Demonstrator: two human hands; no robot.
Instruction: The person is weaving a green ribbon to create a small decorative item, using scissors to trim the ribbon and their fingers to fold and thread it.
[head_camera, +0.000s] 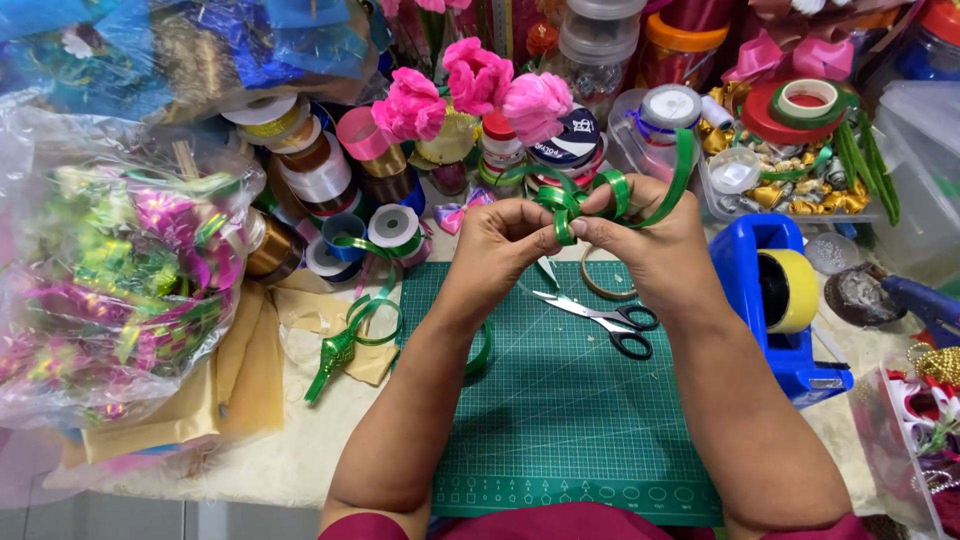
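Green ribbon (585, 195), looped, lies crosswise, tail pointing up-right, pinched by left hand (497, 243) and right hand (655, 243).

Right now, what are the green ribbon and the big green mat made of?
The green ribbon held by both hands looks like thin, glossy plastic or satin; it shines and keeps curled loops. The green mat looks like matte rubbery plastic, flat with printed grid lines.

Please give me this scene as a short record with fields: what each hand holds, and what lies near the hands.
left hand: left hand pinches the shiny green looped ribbon
right hand: right hand pinches the same ribbon, loops standing above the fingers
surface: green gridded cutting mat
on mat: black-handled metal scissors, closed, just below the hands
right of hands: blue plastic tape dispenser with a yellow roll
left of mat: finished green ribbon bow
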